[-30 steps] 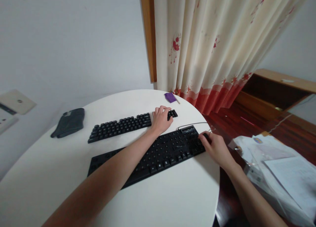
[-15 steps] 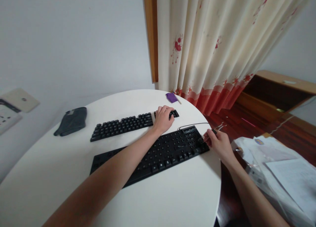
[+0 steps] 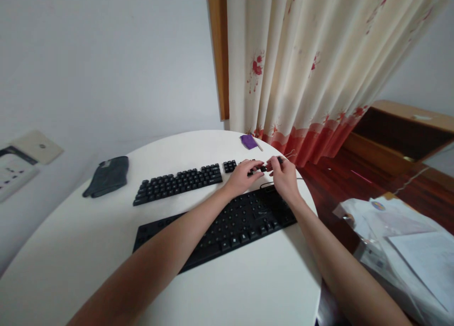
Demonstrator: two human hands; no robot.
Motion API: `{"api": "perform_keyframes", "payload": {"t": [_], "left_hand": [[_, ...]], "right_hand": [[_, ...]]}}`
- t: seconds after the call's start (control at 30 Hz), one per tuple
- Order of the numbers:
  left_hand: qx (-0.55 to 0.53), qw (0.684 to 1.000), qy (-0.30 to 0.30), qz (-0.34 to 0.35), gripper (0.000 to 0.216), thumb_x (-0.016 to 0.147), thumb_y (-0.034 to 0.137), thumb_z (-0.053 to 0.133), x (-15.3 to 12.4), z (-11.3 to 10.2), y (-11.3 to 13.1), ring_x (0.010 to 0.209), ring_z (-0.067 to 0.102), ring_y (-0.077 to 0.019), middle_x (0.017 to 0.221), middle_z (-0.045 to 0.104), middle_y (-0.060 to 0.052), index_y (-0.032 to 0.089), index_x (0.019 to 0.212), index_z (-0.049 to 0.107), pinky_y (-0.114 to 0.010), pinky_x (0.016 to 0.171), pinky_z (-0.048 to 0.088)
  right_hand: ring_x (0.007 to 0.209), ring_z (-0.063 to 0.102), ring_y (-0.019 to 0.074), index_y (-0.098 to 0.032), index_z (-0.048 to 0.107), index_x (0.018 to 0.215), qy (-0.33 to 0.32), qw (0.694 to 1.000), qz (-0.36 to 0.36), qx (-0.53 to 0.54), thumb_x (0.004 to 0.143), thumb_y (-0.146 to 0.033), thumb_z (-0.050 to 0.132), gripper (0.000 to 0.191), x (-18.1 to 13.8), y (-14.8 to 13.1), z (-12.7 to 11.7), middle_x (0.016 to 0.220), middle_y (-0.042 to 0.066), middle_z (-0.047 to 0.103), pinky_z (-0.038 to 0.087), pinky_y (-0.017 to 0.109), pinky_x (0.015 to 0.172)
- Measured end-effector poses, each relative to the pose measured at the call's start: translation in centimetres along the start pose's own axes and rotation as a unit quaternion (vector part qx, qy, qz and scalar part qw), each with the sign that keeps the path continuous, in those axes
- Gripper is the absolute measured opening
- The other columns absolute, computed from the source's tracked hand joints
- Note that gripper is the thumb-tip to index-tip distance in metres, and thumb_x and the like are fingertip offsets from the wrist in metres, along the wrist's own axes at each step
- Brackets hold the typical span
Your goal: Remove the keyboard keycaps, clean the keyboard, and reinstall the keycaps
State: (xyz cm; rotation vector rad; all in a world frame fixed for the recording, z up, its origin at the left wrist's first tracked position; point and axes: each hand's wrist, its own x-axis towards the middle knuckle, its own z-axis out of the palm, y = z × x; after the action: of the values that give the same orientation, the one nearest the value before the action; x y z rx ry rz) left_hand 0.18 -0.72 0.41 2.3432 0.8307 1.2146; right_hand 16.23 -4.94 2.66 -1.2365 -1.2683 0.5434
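A black keyboard (image 3: 230, 222) lies on the white round table, with many of its keys stripped of caps. Behind it, loose black keycaps (image 3: 179, 182) are laid out in keyboard order. My left hand (image 3: 244, 176) is over the right end of these rows, thumb and fingers closing on a small black keycap (image 3: 263, 168). Close beside it, my right hand (image 3: 283, 173) grips a keycap puller with a dark handle (image 3: 280, 160), whose thin wire ends (image 3: 291, 153) stick out behind. The fingertips of both hands nearly meet, and the puller's front end is mostly hidden.
A dark grey pouch (image 3: 108, 176) lies at the table's left. A purple brush-like item (image 3: 248, 141) is near the far edge. The keyboard's cable runs off the right edge. Papers in plastic (image 3: 400, 236) sit to the right, below curtain (image 3: 283, 80) and wooden cabinet.
My right hand has moved left and away from me, from the keyboard's right end to beside my left hand. My left hand has shifted slightly right and nearer.
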Motion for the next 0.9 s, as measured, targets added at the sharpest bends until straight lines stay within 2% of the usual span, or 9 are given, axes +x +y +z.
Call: {"api": "perform_keyframes", "payload": {"t": [0.2,0.33,0.67,0.9], "left_hand": [[-0.007,1.000,0.005,-0.011,0.017,0.085,0.020,0.071,0.2,0.1,-0.2,0.086,0.063,-0.0187,0.093,0.071,-0.004,0.019,0.102,0.069,-0.035,0.080,0.051],[0.016,0.999,-0.018,0.034,0.014,0.085,0.022,0.072,0.2,-0.1,0.0,0.092,0.063,-0.0200,0.095,0.070,-0.004,0.020,0.099,0.068,-0.037,0.086,0.051],[0.078,0.992,-0.038,0.096,0.016,0.090,0.018,0.063,-0.1,0.1,0.6,0.100,0.062,-0.0204,0.101,0.066,-0.007,0.018,0.106,0.066,-0.036,0.090,0.052],[0.071,0.992,-0.011,0.100,0.012,0.091,0.020,0.063,-0.2,0.2,0.9,0.096,0.064,-0.0191,0.097,0.068,-0.006,0.019,0.102,0.068,-0.035,0.087,0.053]], "right_hand": [[0.065,0.068,0.0193,-0.017,0.064,0.088,-0.039,0.997,0.053,0.040,0.091,-0.059,0.050,0.045,-0.9,1.1,-0.2,0.077,0.009,0.073,0.054,0.029,0.059],[0.063,0.069,0.0197,-0.016,0.063,0.090,-0.052,0.995,0.076,0.047,0.091,-0.055,0.052,0.041,-1.1,1.4,-0.5,0.073,0.009,0.073,0.055,0.030,0.059],[0.071,0.067,0.0201,-0.018,0.064,0.077,-0.033,0.999,0.003,-0.018,0.094,-0.047,0.049,0.037,-1.5,1.5,-0.5,0.076,0.008,0.073,0.051,0.031,0.068],[0.064,0.062,0.0169,-0.016,0.066,0.083,-0.011,1.000,-0.009,-0.007,0.094,-0.044,0.048,0.035,-1.4,1.3,-0.7,0.077,0.007,0.071,0.048,0.029,0.066]]}}
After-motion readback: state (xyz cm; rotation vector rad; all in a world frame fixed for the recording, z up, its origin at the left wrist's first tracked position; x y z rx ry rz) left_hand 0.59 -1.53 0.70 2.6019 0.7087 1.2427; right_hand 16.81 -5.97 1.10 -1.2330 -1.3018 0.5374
